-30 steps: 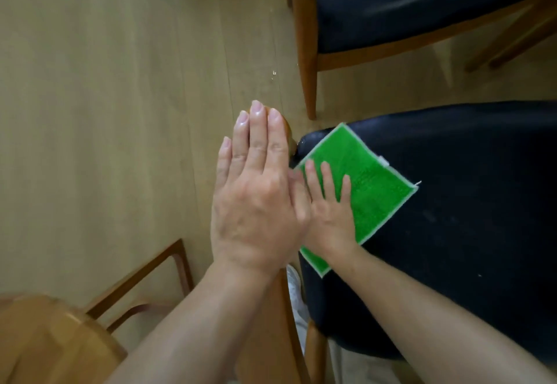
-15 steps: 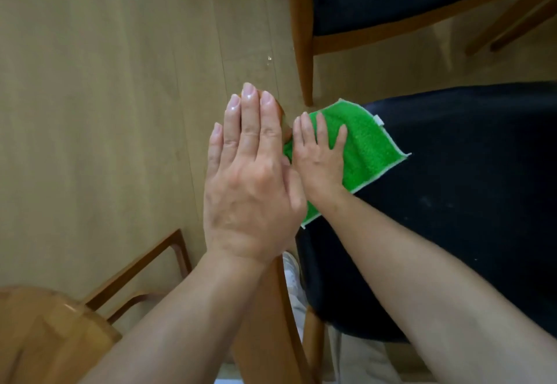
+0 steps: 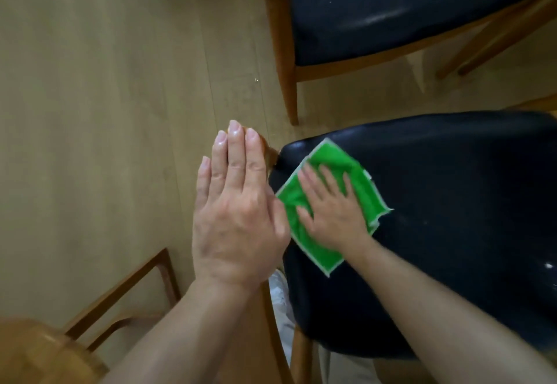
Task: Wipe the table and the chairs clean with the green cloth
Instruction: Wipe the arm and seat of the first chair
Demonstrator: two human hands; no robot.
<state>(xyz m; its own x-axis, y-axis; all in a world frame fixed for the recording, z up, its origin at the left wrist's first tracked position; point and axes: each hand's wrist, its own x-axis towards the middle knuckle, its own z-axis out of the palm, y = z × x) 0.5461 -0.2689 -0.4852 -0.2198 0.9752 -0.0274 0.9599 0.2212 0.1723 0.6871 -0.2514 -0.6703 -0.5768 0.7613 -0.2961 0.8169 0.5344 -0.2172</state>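
At the near left corner I see part of a wooden chair point(image 3: 45, 350) on the pale wood floor point(image 3: 105, 97). Moving right, my left hand point(image 3: 238, 220) lies flat on the wooden backrest point(image 3: 269, 154) of the near chair, its fingers point(image 3: 233, 154) straight and pressed together, gripping nothing. Just to its right my right hand point(image 3: 331, 214) presses palm-down on the green cloth point(image 3: 327, 196), fingers spread apart and flat rather than curled around it. The cloth lies slightly bunched on the left part of the black seat point(image 3: 452, 217), near the seat's far left corner. At the far right stands a second chair point(image 3: 376, 21) with a speckled black cushion.
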